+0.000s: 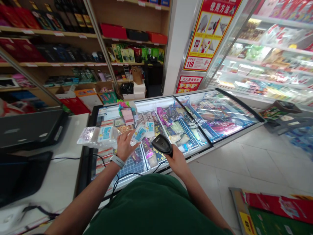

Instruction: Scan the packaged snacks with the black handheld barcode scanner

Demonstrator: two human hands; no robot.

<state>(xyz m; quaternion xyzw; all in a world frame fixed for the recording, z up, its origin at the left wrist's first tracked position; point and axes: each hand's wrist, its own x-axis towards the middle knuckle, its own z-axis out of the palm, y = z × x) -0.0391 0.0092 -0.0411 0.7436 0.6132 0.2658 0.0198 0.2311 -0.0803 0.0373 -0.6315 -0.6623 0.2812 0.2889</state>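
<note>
My right hand (177, 160) is wrapped round the handle of a black barcode scanner (161, 144), whose head points left over the freezer's glass lid. With my left hand (124, 147), which wears a pale watch (117, 161) at the wrist, I grip the near side of a small clear pack with a blue label (140, 133) between thumb and fingers. Right beside it lies another blue-labelled pack (149, 127). Left of my hand, a clear tray pack with a blue label (105, 133) and a clear box with purple-white contents (88, 134) rest near the freezer's edge.
Under the packs stands a chest freezer (210, 143) with frozen goods in wire baskets. To the left is a counter (70, 163) with a black monitor (31, 130). A black cable (117, 178) loops across the near side. Shelves (137, 40) stand behind; a chilled display (269, 58) is at right.
</note>
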